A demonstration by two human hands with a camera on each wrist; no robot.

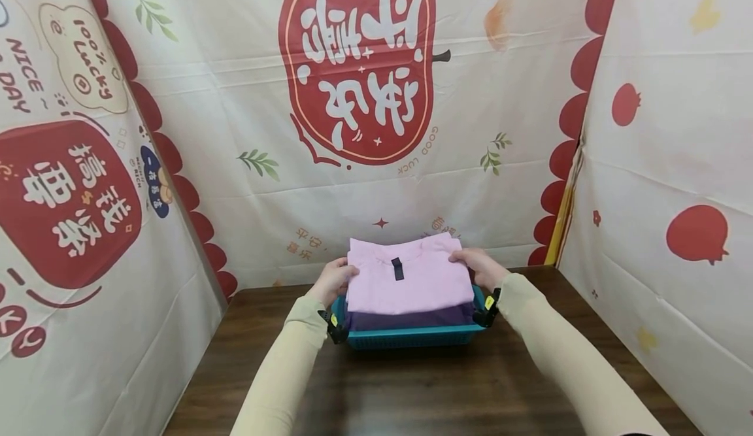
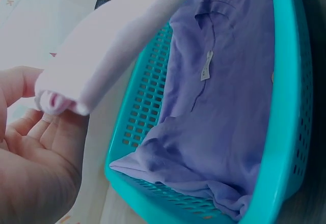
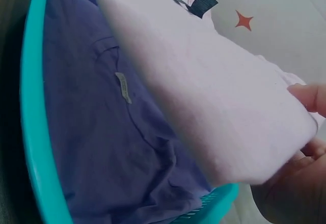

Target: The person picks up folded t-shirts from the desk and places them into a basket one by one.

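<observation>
A folded pink shirt [image 1: 406, 285] with a dark neck label is held up by its two sides, over a teal plastic basket [image 1: 412, 339]. My left hand [image 1: 332, 280] pinches its left edge, thumb on top and fingers beneath. On the opposite edge my right hand [image 1: 479, 266] grips it the same way. Inside the basket lies a purple shirt [image 2: 224, 91], with a small pale tag at its neck. The wrist views show a gap between the pink shirt [image 3: 214, 91] and the purple one.
The basket stands on a dark brown wooden table [image 1: 412, 390], close to its back edge. Printed white cloth [image 1: 235, 96] with red patterns hangs behind the table and along both sides.
</observation>
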